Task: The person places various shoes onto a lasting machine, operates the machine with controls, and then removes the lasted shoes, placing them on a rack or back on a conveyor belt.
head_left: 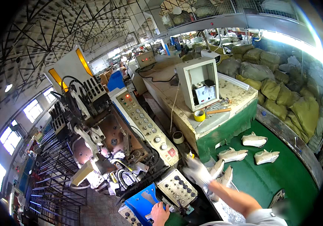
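My left hand (160,214) is bare and rests by the edge of a blue panel (140,199) on the machine front, fingers apart and holding nothing that I can see. My right hand (198,171), in a white glove, is blurred by motion between the machine's control panel and the green conveyor; a small yellow-and-white bit (190,154) shows at its fingertips, too smeared to make out. Close to that hand lie beige shoe uppers, one (216,169) partly covered by the hand and another (227,176) just beside it. A box with black knobs (177,188) sits between my hands.
The shoe machine (112,139) fills the left, with a long button panel (146,124). More shoe uppers (254,140) lie on the green conveyor (251,180). Behind stands a cabinet (225,128) bearing yellow tape (199,115) and an open metal box (199,83). Stuffed sacks (274,90) line the right.
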`<state>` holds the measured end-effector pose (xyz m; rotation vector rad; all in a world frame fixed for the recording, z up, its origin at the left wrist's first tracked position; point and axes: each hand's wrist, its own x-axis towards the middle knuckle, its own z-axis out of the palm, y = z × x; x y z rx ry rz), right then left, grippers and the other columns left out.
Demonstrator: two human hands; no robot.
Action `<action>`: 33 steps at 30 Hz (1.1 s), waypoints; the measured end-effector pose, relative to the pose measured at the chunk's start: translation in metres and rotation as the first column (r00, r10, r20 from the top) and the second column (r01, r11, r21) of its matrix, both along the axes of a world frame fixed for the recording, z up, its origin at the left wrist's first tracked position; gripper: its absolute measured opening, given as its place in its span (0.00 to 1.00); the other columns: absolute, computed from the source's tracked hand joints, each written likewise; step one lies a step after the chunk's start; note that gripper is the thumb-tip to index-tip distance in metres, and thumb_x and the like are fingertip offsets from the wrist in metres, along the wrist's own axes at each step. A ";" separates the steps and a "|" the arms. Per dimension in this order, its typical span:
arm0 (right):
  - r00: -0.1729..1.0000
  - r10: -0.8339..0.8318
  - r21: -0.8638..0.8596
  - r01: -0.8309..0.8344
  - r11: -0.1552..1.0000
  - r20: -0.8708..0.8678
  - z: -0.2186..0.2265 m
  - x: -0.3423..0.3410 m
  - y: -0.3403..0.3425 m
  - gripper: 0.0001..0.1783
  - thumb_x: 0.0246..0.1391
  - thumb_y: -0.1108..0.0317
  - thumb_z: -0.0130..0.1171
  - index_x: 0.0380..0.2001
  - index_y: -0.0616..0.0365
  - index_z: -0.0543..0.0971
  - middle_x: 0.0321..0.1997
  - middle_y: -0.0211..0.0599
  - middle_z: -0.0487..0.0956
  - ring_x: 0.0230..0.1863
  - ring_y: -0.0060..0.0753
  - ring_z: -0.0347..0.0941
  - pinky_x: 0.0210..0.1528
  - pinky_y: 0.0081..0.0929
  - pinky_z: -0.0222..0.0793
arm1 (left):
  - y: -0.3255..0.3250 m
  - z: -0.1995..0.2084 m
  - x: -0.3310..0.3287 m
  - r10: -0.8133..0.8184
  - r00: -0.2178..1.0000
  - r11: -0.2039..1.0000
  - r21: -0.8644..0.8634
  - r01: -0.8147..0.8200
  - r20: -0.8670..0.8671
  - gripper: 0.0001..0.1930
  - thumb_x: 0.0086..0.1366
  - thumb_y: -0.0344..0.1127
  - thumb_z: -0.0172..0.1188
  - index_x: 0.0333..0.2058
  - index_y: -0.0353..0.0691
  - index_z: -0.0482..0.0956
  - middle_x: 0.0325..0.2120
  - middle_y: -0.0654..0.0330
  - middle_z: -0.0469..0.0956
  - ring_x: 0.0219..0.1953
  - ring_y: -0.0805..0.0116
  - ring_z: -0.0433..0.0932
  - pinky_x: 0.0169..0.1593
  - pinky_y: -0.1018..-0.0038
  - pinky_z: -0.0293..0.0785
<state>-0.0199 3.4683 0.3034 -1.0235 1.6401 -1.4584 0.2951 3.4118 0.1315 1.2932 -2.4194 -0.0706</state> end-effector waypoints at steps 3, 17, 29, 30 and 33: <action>0.944 0.068 -0.343 -0.183 0.921 -0.322 0.173 0.021 -0.089 0.52 0.56 0.61 0.61 0.78 0.61 0.48 0.27 0.44 0.83 0.25 0.36 0.77 0.38 0.36 0.77 | -0.006 -0.007 0.004 -0.111 0.991 0.994 0.009 0.112 -0.073 0.18 0.62 0.46 0.67 0.42 0.36 0.82 0.39 0.50 0.83 0.44 0.49 0.82 0.46 0.55 0.77; 0.743 0.111 0.089 -0.070 0.994 -0.660 -0.034 0.090 -0.027 0.25 0.63 0.44 0.55 0.35 0.57 0.86 0.32 0.53 0.85 0.35 0.57 0.83 0.40 0.50 0.79 | -0.006 -0.003 0.010 -0.156 0.987 0.988 0.008 0.157 -0.037 0.10 0.61 0.41 0.63 0.35 0.42 0.86 0.34 0.55 0.85 0.40 0.53 0.82 0.44 0.57 0.77; 0.875 -0.339 0.897 0.414 0.155 -0.345 -0.366 0.054 0.344 0.22 0.56 0.50 0.58 0.34 0.59 0.88 0.37 0.52 0.87 0.39 0.48 0.86 0.40 0.41 0.80 | -0.007 -0.007 0.001 -0.215 0.976 0.977 -0.004 0.215 -0.026 0.10 0.61 0.41 0.61 0.28 0.43 0.86 0.31 0.57 0.86 0.38 0.55 0.82 0.43 0.57 0.75; 0.895 -0.305 0.912 0.383 0.147 -0.326 -0.376 0.053 0.348 0.21 0.56 0.51 0.58 0.34 0.59 0.88 0.37 0.51 0.87 0.38 0.47 0.86 0.40 0.40 0.80 | -0.006 -0.006 0.001 -0.218 0.976 0.976 -0.002 0.218 -0.026 0.10 0.61 0.40 0.61 0.27 0.43 0.85 0.30 0.57 0.86 0.38 0.55 0.82 0.43 0.57 0.75; 0.948 -0.126 0.933 0.313 0.179 -0.294 -0.405 0.051 0.342 0.19 0.56 0.54 0.58 0.34 0.59 0.88 0.36 0.50 0.87 0.37 0.44 0.87 0.38 0.38 0.81 | -0.013 -0.005 0.001 -0.219 0.976 0.976 0.002 0.219 0.004 0.09 0.61 0.41 0.62 0.28 0.45 0.87 0.30 0.58 0.85 0.39 0.56 0.81 0.44 0.59 0.75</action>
